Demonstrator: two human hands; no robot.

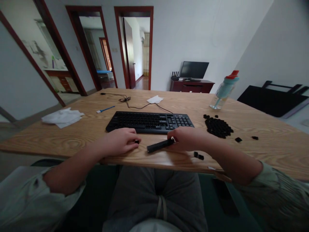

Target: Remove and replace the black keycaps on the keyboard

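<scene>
My left hand (124, 141) is closed on a small black keycap (137, 141) between thumb and fingertips, low over the table in front of the keyboard. A long black space bar keycap (158, 146) is pinched at its right end by my right hand (181, 138), and its other end points left toward my left hand. Just beyond both hands lies the black keyboard (145, 120), many of its key places looking bare. My right hand partly covers its front right edge. A pair of loose keycaps (198, 156) sits by my right wrist.
Right of the keyboard is a pile of black keycaps (218, 127), with a few strays around it. A water bottle (223, 90) stands behind. White tissues (63, 117), a blue brush (105, 109) and the coiled cable (125, 99) lie left and back on the wooden table (84, 141).
</scene>
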